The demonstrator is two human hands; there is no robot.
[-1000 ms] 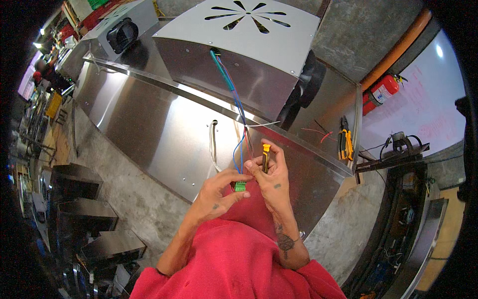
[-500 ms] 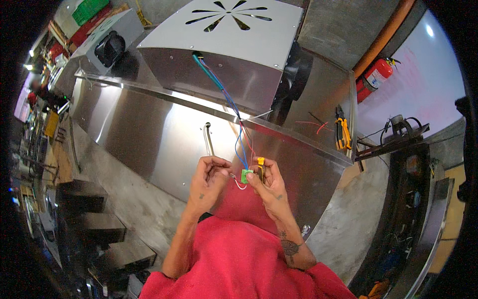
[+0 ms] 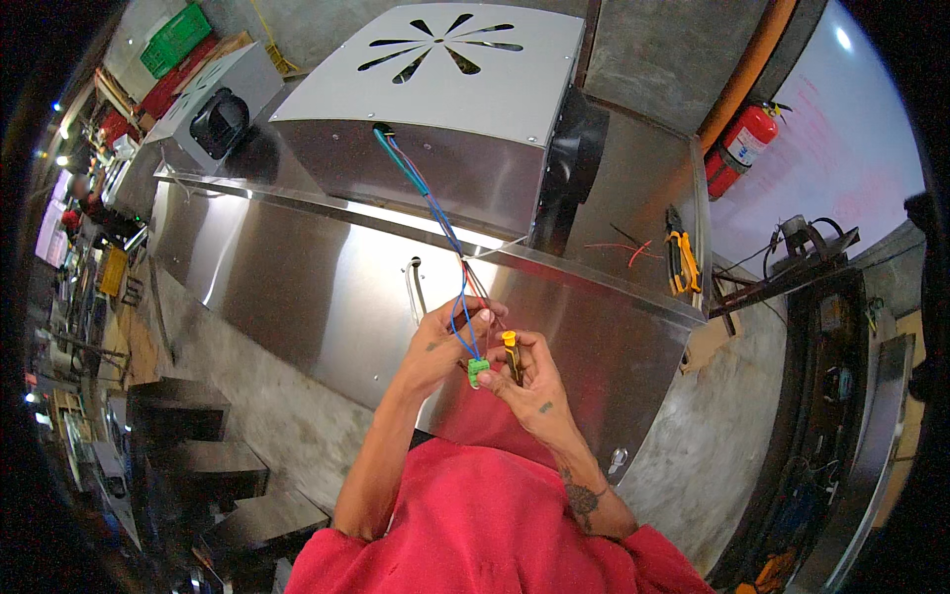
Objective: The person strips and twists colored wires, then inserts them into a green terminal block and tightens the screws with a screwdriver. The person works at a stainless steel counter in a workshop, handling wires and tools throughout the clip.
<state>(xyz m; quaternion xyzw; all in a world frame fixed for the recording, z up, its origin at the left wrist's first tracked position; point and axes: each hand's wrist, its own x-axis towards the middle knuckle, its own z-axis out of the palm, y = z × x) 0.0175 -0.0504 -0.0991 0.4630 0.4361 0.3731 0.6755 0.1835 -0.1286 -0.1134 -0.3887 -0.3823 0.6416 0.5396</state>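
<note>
While the right hand (image 3: 532,384) holds a green connector (image 3: 479,373) at its thumb tip, just below centre of frame, it also keeps a yellow-and-black screwdriver (image 3: 511,354) in its curled fingers. Blue wires (image 3: 457,315) run from the connector up to the white-topped metal box (image 3: 416,168), upper centre. Left hand (image 3: 433,348) sits at the wires, left of the screwdriver; too small to tell whether its fingers grip one. Pliers (image 3: 683,259) lie at right of frame, near red wire scraps (image 3: 636,253).
</note>
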